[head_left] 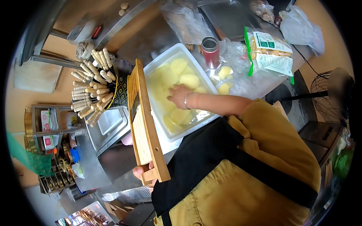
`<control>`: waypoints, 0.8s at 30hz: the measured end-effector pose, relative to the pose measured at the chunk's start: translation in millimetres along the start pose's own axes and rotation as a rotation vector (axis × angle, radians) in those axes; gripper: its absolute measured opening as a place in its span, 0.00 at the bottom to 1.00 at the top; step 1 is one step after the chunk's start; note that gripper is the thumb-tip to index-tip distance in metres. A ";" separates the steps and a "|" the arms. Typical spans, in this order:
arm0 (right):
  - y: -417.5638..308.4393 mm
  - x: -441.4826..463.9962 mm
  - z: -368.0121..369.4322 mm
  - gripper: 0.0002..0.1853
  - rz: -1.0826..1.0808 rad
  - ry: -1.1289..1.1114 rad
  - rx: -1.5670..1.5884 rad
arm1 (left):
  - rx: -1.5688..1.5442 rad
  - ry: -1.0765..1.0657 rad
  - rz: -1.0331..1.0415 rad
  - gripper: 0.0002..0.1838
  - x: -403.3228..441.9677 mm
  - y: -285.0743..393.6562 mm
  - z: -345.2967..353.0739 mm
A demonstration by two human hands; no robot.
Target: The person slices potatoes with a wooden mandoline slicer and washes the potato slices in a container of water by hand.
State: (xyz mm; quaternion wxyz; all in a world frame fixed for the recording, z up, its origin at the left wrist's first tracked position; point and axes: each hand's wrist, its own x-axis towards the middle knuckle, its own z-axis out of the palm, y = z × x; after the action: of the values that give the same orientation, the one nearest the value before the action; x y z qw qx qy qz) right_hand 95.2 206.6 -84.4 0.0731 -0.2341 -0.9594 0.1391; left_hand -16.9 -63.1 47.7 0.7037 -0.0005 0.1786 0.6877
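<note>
Fingers parted, right hand reaches into tub; left hand clamps wooden slicer.

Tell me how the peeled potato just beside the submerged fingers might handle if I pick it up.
The peeled potato will likely be slippery, as it sits wet in the white tub next to the right hand. It looks whole and solid, so probably firm, not floppy. Its rounded sides suggest it could roll once set down.

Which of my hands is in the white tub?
Your right hand, with the bracelet, is in the tub; your left hand grips the wooden slicer.
</note>
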 end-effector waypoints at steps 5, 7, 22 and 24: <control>-15.9 32.9 23.9 0.19 0.107 -0.160 -0.071 | 0.020 0.003 0.011 0.34 -11.6 -2.2 -2.2; -10.8 41.3 28.3 0.19 0.104 -0.166 0.043 | 0.020 0.008 0.015 0.34 -13.3 -4.0 -3.0; 37.1 32.9 -24.8 0.16 0.187 -0.063 0.721 | -0.021 -0.009 0.073 0.39 0.4 -16.8 2.2; 56.4 31.1 -34.0 0.23 0.250 0.048 0.666 | -0.031 -0.026 0.078 0.40 0.6 -17.0 1.8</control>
State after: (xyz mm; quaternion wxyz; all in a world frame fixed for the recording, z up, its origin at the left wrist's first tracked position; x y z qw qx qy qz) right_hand 99.1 277.2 -66.7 0.1505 -0.3165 -0.8233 0.4466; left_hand 0.1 -63.1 45.0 0.6787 0.0044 0.1583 0.7171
